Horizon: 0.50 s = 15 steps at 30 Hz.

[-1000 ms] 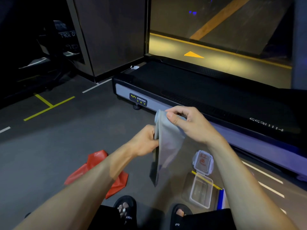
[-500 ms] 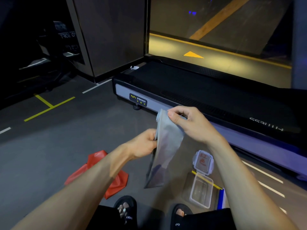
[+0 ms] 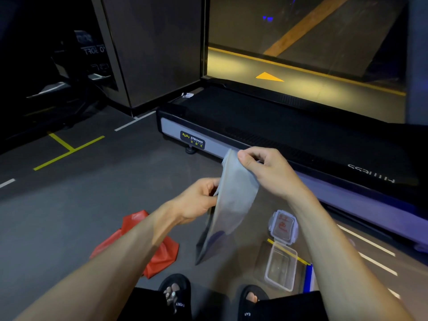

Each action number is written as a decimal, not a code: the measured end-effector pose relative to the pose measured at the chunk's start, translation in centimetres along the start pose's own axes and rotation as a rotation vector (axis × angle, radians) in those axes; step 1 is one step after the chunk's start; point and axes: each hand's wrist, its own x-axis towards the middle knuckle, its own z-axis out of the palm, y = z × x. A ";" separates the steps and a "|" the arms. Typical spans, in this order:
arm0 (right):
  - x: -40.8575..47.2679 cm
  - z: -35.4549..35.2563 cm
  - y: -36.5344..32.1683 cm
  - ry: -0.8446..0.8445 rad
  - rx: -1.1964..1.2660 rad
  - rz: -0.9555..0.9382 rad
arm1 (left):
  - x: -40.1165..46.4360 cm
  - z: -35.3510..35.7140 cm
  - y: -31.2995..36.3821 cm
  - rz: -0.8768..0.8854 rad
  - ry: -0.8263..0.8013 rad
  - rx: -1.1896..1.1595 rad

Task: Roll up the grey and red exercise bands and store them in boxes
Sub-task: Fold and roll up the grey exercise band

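Note:
The grey exercise band (image 3: 234, 200) hangs in the air in front of me, its lower end dangling toward the floor. My right hand (image 3: 266, 170) pinches its top edge between thumb and fingers. My left hand (image 3: 199, 200) grips the band's left edge lower down. The red exercise band (image 3: 162, 253) lies crumpled on the floor at the left, partly hidden by my left forearm. A clear plastic box (image 3: 281, 266) stands open on the floor at the right, its hinged lid (image 3: 283, 227) lying flat behind it.
A treadmill (image 3: 278, 135) with a grey side rail runs across the floor just beyond my hands. My feet in black slippers (image 3: 176, 295) are at the bottom. Yellow and white lines mark the dark floor (image 3: 69, 205).
The band's lower end has swung out to the left. My left hand has slid slightly lower along its edge. My right hand holds its place.

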 end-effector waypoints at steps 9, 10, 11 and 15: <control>0.3 0.0 -0.2 0.075 0.000 0.108 | -0.1 -1.0 -0.9 -0.053 0.107 -0.207; 0.3 0.0 -0.2 0.075 0.011 0.123 | -0.1 -1.0 -0.9 -0.068 0.099 -0.243; 0.3 0.0 -0.3 0.081 0.021 0.137 | -0.2 -1.0 -0.9 -0.078 0.091 -0.276; 0.6 0.2 -0.1 0.075 0.071 0.195 | -0.5 -1.2 -0.5 -0.101 0.073 -0.335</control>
